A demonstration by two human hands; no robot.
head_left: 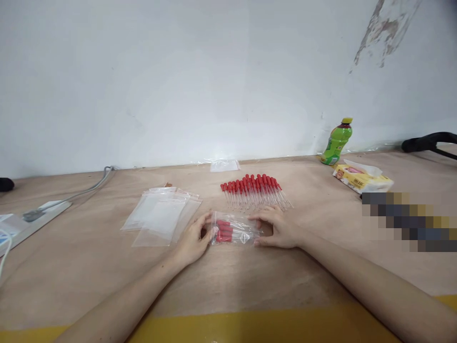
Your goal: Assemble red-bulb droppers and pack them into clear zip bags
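Observation:
A clear plastic bag (pixel 243 234) lies on the table in front of me with several glass droppers inside, their red rubber bulbs (pixel 224 232) toward the left. My left hand (pixel 195 239) grips the bag's left end between thumb and fingers. At the other end, my right hand (pixel 280 228) holds the bag with curved fingers and the thumb along its near edge. Just beyond the bag, loose red-bulbed droppers (pixel 252 186) lie side by side, bulbs pointing away from me. Flat empty clear bags (pixel 160 209) are piled left of them.
At the left is a power strip (pixel 53 209) with a grey cable. A small white packet (pixel 224 166) lies by the wall. Toward the right stand a green bottle (pixel 336 143) and a tissue pack (pixel 364 181), with a black object (pixel 428 142) farther right.

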